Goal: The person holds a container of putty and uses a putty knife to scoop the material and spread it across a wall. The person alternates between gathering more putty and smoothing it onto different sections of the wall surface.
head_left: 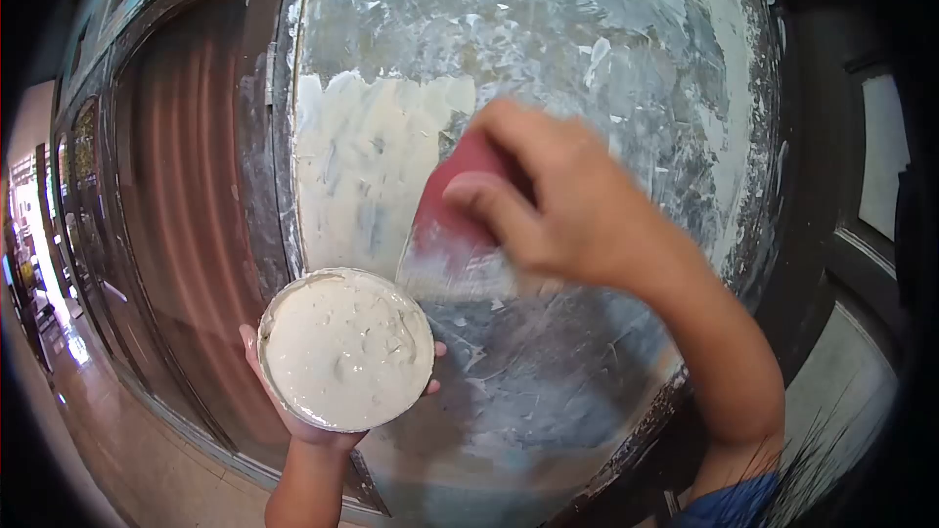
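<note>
My left hand (323, 430) holds up a round tub of cream-coloured putty (347, 352) from below, its fingertips showing at both sides of the rim. The paste fills it nearly to the top, and its surface is lumpy. In my right hand (548, 196), blurred by motion, is a red putty knife (465, 181) with a wide blade angled down toward the wall (626, 88). Pale smears show on the blade. A fresh cream patch of putty (362, 156) covers the wall's left part, beside the knife. Elsewhere the wall is mottled grey-blue with rough white marks.
Left of the wall stands a dark-framed glass panel with a reddish-brown curtain (181, 196) behind it. A tiled floor (147, 430) runs along the lower left. On the right is a dark wooden frame with pale panels (851, 391).
</note>
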`<action>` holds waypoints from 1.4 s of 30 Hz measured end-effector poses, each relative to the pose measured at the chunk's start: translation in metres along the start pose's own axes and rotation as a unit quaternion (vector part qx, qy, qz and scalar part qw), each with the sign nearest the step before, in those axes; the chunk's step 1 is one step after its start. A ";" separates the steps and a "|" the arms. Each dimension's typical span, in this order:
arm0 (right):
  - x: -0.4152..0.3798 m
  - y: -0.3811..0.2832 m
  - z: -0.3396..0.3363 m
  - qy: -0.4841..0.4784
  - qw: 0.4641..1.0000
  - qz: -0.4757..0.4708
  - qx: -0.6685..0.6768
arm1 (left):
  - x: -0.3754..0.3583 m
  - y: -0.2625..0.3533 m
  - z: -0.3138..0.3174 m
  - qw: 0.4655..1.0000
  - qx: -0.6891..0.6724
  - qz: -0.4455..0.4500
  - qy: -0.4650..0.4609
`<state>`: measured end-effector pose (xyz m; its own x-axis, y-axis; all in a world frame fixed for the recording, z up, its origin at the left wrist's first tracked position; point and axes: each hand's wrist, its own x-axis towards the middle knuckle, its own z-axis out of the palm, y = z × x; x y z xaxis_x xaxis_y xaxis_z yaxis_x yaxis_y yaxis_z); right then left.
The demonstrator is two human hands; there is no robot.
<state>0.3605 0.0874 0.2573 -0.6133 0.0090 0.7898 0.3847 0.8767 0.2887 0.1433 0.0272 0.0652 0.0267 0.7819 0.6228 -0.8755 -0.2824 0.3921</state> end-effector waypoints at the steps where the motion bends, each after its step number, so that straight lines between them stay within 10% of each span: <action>1: -0.005 -0.003 0.009 -0.002 1.000 0.004 -0.002 | 0.001 -0.002 0.000 0.999 0.036 -0.005 -0.008; 9: -0.025 -0.016 0.030 -0.272 0.952 0.122 0.072 | 0.004 -0.016 0.012 0.997 0.014 0.017 0.069; 42: -0.024 -0.010 0.028 -0.182 0.977 0.108 -0.015 | 0.005 -0.020 -0.018 0.998 0.002 -0.062 -0.002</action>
<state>0.3522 0.0915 0.2202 -0.7191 0.3673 0.5899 0.5485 0.8212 0.1574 0.1525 0.0471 0.0486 0.1368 0.8090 0.5716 -0.8632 -0.1857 0.4694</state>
